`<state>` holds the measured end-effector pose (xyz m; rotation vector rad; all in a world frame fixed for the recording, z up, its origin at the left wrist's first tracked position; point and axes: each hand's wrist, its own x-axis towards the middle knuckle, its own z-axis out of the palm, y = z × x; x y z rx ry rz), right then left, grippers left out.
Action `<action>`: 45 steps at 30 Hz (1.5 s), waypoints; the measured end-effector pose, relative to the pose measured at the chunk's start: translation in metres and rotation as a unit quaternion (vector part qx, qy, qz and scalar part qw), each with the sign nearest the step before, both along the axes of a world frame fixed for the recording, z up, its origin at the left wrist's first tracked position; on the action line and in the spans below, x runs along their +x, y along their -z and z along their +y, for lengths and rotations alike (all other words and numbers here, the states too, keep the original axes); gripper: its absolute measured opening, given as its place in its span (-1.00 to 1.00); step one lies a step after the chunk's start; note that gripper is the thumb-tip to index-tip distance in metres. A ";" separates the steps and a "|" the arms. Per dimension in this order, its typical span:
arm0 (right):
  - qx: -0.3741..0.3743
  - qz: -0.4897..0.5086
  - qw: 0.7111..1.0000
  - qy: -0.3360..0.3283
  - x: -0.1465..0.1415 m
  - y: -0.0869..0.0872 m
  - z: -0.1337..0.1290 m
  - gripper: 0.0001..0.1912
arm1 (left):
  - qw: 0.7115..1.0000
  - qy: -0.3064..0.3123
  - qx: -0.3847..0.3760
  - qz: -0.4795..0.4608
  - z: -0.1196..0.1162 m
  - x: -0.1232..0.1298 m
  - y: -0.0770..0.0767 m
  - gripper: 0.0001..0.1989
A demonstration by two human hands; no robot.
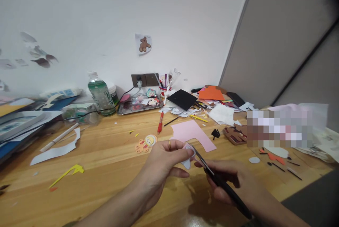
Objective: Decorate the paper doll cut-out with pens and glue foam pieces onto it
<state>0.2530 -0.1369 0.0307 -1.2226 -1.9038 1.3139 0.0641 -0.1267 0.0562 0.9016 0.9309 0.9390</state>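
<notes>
Between the thumb and fingers of my left hand (168, 159) is a small pale paper piece (186, 163), with a pink edge and a drawn outline. My right hand (233, 181) is closed round black-handled scissors (225, 188). Their narrow metal blades point up and left and meet the paper's right edge; how far they are apart is hard to make out. Just beyond my hands lies a pink paper sheet (194, 133) with a curved cut in its near side. A yellow and orange cartoon paper figure (145, 143) lies beside my left hand.
A red pen (160, 122) and yellow paper scrap (70, 174) lie on the wooden table (106, 149). Along the wall stand a green-labelled bottle (99, 92), a metal tray (123, 109) and a pen cup (165, 91). Black paper (182, 99), orange paper (211, 92) and cut scraps pile up at the right.
</notes>
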 end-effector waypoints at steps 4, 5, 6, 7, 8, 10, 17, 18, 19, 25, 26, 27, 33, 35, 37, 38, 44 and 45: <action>-0.001 0.016 1.000 -0.015 -0.002 -0.002 0.000 -0.51 | 1.000 0.015 -0.003 0.002 0.000 -0.002 -0.004 -0.87; -0.006 0.019 1.000 -0.014 -0.003 -0.003 -0.001 -0.52 | 1.000 0.015 -0.005 0.006 0.000 -0.002 -0.005 -0.88; -0.011 0.022 1.000 -0.011 -0.003 -0.003 -0.001 -0.52 | 1.000 0.014 -0.006 0.009 0.000 -0.002 -0.006 -0.88; -0.017 0.024 1.000 -0.007 -0.002 -0.003 -0.001 -0.52 | 1.000 0.011 -0.006 0.012 0.000 -0.002 -0.006 -0.88; -0.021 0.026 0.999 -0.005 -0.002 -0.003 -0.001 -0.51 | 1.000 0.010 -0.004 0.014 0.000 -0.002 -0.006 -0.88; -0.025 0.030 0.999 -0.011 0.000 -0.002 -0.001 -0.51 | 1.000 0.011 0.006 0.015 0.000 -0.003 -0.003 -0.88; -0.018 0.024 0.998 -0.048 0.003 -0.004 0.002 -0.56 | 0.999 0.023 0.030 0.012 0.001 -0.004 0.002 -0.84; -0.019 0.020 0.999 -0.047 0.002 -0.005 0.002 -0.57 | 0.999 0.024 0.028 0.013 0.002 -0.004 0.001 -0.84; -0.020 0.018 0.999 -0.042 0.002 -0.006 0.002 -0.57 | 0.999 0.023 0.024 0.013 0.002 -0.004 0.001 -0.84; -0.045 0.020 0.998 -0.024 0.003 -0.004 0.000 -0.56 | 1.000 0.011 0.020 -0.003 0.002 -0.004 0.003 -0.87; -0.046 0.022 0.998 -0.024 0.003 -0.004 0.000 -0.58 | 1.000 0.011 0.019 -0.009 0.002 -0.004 0.004 -0.87; -0.045 0.027 0.998 -0.025 0.004 -0.003 0.000 -0.59 | 1.000 0.010 0.017 -0.016 0.002 -0.004 0.004 -0.87; -0.042 0.028 0.998 -0.027 0.004 -0.003 -0.001 -0.55 | 0.999 0.008 0.001 -0.036 0.000 -0.002 0.004 -0.85; -0.028 0.024 0.999 -0.034 0.003 -0.004 -0.001 -0.51 | 0.999 0.009 0.001 -0.033 -0.001 -0.002 0.003 -0.85; -0.019 0.027 0.999 -0.043 0.002 -0.004 -0.001 -0.48 | 1.000 0.008 0.002 -0.030 -0.001 -0.001 0.003 -0.86; -0.017 0.031 0.998 -0.046 0.002 -0.004 0.000 -0.48 | 1.000 0.007 0.002 -0.028 -0.002 -0.001 0.002 -0.86; -0.026 0.053 0.996 -0.060 0.000 -0.001 0.000 -0.46 | 1.000 0.009 0.005 -0.024 -0.001 -0.003 0.003 -0.85; -0.030 0.053 0.996 -0.060 0.000 -0.002 0.001 -0.45 | 1.000 0.014 0.007 -0.025 0.000 -0.003 0.003 -0.85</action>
